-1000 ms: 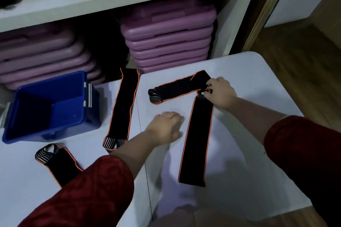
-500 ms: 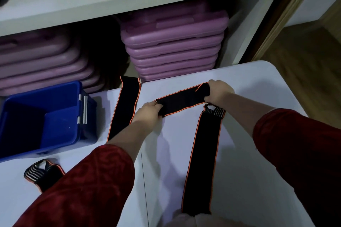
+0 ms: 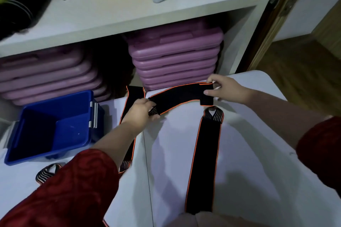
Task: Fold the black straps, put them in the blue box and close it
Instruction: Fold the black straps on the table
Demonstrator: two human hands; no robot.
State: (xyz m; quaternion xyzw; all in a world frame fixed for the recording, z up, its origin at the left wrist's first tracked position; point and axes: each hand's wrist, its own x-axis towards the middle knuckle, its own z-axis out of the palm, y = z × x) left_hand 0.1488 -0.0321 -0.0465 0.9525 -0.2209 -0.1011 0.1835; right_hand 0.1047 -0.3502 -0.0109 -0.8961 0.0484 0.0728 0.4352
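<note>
While your left hand [image 3: 142, 110] grips the striped end of a black strap [image 3: 177, 97] at frame centre, your right hand [image 3: 227, 88] pinches its folded far end. A second strap [image 3: 204, 162] lies flat on the worktop [image 3: 254, 153] below; the open blue box [image 3: 55, 97] sits at left.

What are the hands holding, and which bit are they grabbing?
One black strap, held by both ends: the left hand grips its striped end, and the right hand pinches the other end, where it folds over.
</note>
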